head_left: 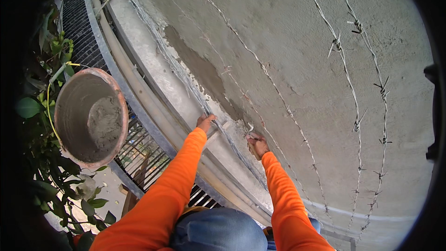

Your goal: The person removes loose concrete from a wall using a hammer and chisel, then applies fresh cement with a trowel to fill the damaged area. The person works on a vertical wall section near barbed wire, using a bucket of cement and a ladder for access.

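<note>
My left hand (206, 122) is closed round a bundle of grey wires (186, 81) that runs along the base of the wall. Just right of it, my right hand (258, 146) grips a small trowel (251, 127); only a bit of its metal end shows, close to the wall's lower edge. Above both hands, a darker strip of wet mortar (197, 62) lies on the grey plastered wall (297, 60). At the left stands a round, mortar-smeared bucket (121, 111) with grey mortar (106, 123) inside.
Strands of barbed wire (338, 44) stretch across the front of the wall, some near my right arm. Below the pale ledge (148, 53) run pipes (134, 90) and a slatted metal grating (83, 23). Leafy plants (51, 167) fill the left side.
</note>
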`<state>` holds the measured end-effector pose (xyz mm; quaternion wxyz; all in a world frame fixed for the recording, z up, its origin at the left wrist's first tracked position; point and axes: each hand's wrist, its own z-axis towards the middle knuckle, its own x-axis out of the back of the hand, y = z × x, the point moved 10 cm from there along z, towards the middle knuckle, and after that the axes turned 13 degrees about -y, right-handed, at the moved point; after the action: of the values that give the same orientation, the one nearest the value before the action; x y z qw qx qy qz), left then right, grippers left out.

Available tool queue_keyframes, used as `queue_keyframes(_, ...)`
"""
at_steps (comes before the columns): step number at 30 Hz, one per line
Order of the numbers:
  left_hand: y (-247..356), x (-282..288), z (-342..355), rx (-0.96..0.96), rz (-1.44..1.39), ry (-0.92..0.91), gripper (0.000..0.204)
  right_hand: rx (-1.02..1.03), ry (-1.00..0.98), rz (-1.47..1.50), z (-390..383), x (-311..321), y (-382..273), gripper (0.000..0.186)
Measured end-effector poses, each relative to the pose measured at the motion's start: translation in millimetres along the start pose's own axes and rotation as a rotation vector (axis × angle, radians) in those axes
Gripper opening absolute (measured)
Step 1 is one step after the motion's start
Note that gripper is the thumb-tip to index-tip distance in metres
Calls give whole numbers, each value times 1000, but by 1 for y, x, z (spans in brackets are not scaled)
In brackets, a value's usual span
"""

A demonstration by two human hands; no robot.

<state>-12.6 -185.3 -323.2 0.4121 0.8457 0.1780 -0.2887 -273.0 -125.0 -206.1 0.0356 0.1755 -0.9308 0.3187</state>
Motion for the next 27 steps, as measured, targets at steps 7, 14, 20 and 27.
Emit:
queue_keyframes(7,4,3,-4,-1,47,48,40,3,-13,-308,45,-51,-51,35)
queue_keyframes(14,4,5,-4,-4,64,20,38,-101,-117,-265,57,-41,-49,34)
queue_keyframes(20,-3,6,0,44,77,7,33,-125,-37,-295,32,-13,-22,37)
queue_keyframes(27,-7,12,2,62,73,91,39,9,70,-192,-3,23,25,37)
